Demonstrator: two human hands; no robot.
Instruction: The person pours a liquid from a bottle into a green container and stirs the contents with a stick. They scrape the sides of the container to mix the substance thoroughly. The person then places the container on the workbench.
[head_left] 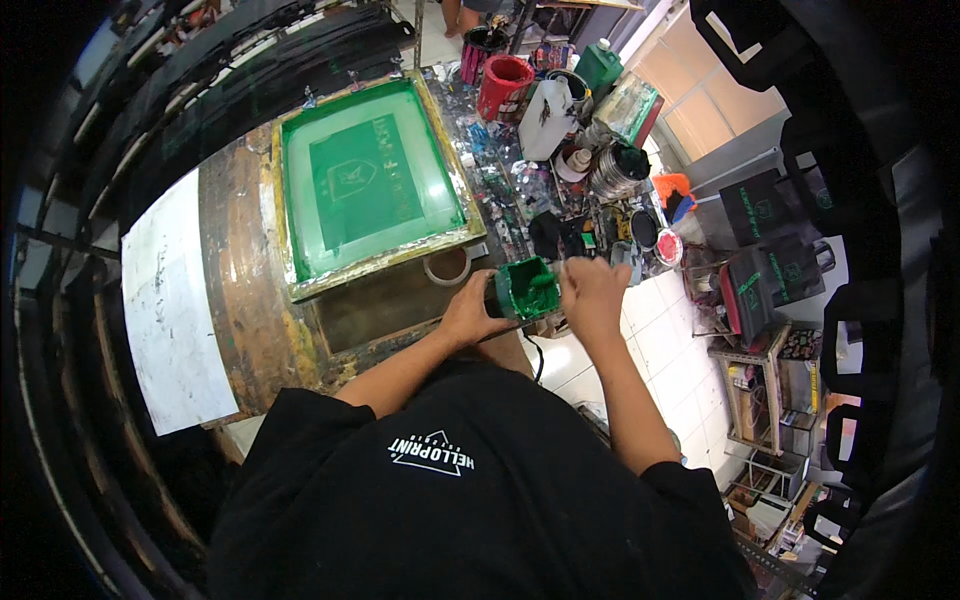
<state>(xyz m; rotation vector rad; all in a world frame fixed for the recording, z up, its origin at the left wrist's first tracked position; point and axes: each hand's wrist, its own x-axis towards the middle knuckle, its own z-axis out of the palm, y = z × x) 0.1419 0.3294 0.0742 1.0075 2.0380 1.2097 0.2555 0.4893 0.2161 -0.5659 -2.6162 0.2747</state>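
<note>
My left hand [472, 312] grips a container of green ink [530, 288] by its left side, tilted so its open top faces me. Wet green paste coats the inside and rim. My right hand [596, 295] is closed at the container's right rim; it is slightly blurred, and whatever it holds is hidden. Beyond them lies a printing screen [452, 240] in a worn, ink-stained wooden frame, its mesh green with a darker rectangle bearing a crest and lettering. A round ring like a tape roll [447, 268] sits between the screen and my left hand.
White sheets [170, 310] cover the table's left end. Cluttered at the back right are a red tub [505, 88], a white jug [547, 120], a green jerrycan [600, 65] and ink-smeared cans [620, 170]. Black printed bags [755, 212] stand at the right above a low shelf [752, 390].
</note>
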